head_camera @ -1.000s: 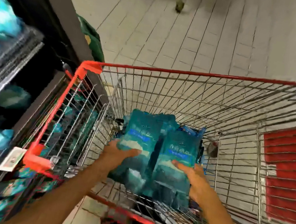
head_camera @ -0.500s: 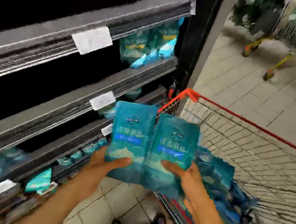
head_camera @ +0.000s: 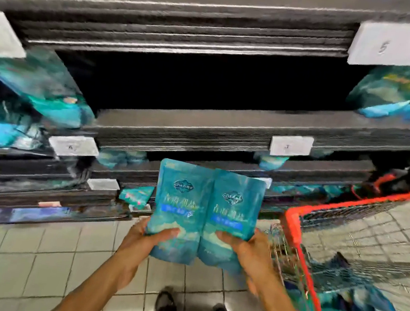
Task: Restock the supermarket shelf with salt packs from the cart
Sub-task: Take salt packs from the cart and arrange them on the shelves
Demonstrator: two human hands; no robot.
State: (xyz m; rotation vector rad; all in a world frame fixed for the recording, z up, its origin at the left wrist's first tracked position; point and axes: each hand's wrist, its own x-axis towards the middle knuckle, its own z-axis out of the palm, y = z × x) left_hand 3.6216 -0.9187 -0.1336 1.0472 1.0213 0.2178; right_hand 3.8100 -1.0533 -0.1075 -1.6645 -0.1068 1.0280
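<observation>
Pale square floor tiles with dark grout lines run under a dark tiered shelving unit whose ribbed grey edges carry small white price labels. The recesses between the tiers lie in deep shadow, while the floor is evenly lit.

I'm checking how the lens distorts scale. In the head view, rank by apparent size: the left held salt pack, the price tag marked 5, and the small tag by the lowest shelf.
1. Left salt pack
2. Tag marked 5
3. Small lower tag
The pack is nearest the camera, so its lead is partly perspective.
</observation>
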